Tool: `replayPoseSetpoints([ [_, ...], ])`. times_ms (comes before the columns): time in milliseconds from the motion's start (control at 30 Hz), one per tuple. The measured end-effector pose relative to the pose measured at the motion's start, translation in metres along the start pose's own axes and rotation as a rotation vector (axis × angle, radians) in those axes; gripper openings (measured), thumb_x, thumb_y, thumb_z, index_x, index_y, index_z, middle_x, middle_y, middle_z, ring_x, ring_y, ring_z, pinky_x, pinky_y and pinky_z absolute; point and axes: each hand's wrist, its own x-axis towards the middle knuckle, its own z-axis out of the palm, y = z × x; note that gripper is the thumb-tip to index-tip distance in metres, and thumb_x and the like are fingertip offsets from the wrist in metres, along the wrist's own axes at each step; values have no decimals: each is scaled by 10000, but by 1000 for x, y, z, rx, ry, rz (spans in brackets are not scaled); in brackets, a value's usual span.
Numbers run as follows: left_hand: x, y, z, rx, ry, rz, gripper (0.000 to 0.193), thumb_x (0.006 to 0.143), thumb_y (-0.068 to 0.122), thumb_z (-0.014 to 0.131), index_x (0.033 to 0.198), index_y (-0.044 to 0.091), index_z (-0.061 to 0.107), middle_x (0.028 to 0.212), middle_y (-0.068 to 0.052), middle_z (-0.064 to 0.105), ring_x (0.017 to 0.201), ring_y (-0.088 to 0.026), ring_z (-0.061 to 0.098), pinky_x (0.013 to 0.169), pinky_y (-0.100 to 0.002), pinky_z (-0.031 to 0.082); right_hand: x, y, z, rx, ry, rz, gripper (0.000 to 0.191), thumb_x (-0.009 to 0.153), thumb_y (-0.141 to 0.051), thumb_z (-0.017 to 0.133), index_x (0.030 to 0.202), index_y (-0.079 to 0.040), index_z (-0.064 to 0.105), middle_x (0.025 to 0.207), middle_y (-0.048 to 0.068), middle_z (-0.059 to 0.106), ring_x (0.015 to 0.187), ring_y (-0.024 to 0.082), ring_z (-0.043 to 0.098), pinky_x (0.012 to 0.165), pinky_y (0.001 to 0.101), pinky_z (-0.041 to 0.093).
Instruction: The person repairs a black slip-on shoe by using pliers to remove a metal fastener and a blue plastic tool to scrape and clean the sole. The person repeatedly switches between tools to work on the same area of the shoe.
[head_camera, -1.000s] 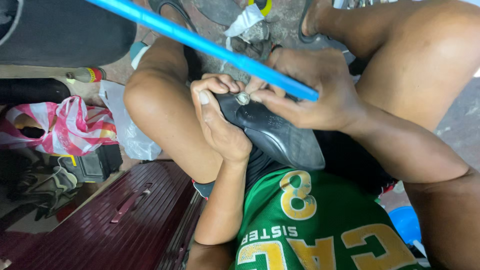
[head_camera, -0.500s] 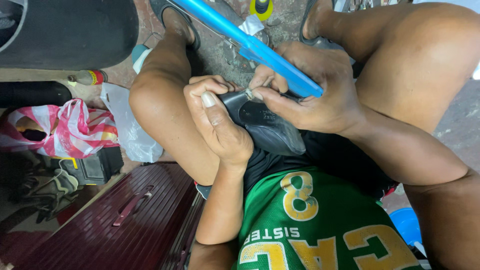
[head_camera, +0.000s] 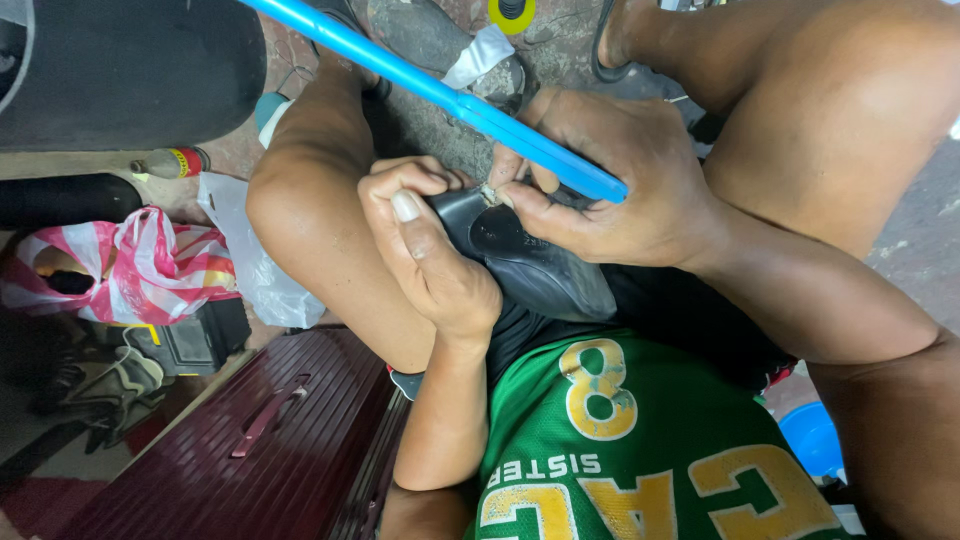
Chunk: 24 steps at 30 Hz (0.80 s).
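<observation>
Left hand (head_camera: 430, 255) wraps the heel end of a black shoe (head_camera: 530, 265), fingers curled tight over the edge, thumb laid flat along the side with its nail up; closed firmly on the shoe, no gap showing. Right hand (head_camera: 610, 185) sits just across from it, thumb and forefinger pinched together at the shoe's rim on something small and pale (too small to name; could be a bit of thread, glue or a fastener). The same hand also carries a long blue rod (head_camera: 440, 95), trapped under the upper fingers and running up and away to the left, past the knee (head_camera: 300, 200). Shoe rests in the lap between both thighs, sole side partly turned toward the camera, toe pointing toward the green jersey (head_camera: 640, 450). Risks, as a judgement: the right hand is doing two jobs, so the rod may lever out or swing if the pinch shifts, and its far end is free to knock against the knee. The pinch point lies very near the left fingertips; a slip of the right thumb could jab them or lose the small piece onto the stony ground (head_camera: 560, 40). The shoe is braced by one hand only, so a hard pull could twist it out. Around: a dark red ribbed case (head_camera: 260, 440) at lower left, a pink striped bag (head_camera: 130, 265), a clear plastic bag (head_camera: 250, 270).
</observation>
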Motion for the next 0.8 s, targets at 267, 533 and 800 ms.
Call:
replayPoseSetpoints([
  [267,7,14,-6,200,-86,127,347,1195,317,368,1067,13,479,1016,-119,504,859,-154,482,793,-265,466,-1,-3,-7,2,0,-74,231,953,-50,831,1067,-70,632,904,4,675,713,105,678,649,232,507],
  [533,2,10,-13,302,-106,110,323,1190,261,374,1037,6,499,985,-102,506,858,-139,480,791,-265,435,-3,1,-3,34,-11,-77,227,927,-37,806,1016,-65,599,1017,45,681,782,156,707,695,255,543],
  [800,2,-2,-9,59,-71,-84,321,1199,280,346,1068,26,494,1019,-91,498,916,-133,513,890,-263,452,-3,2,6,37,-6,2,202,966,-53,795,996,-56,596,926,39,671,804,145,739,694,251,555],
])
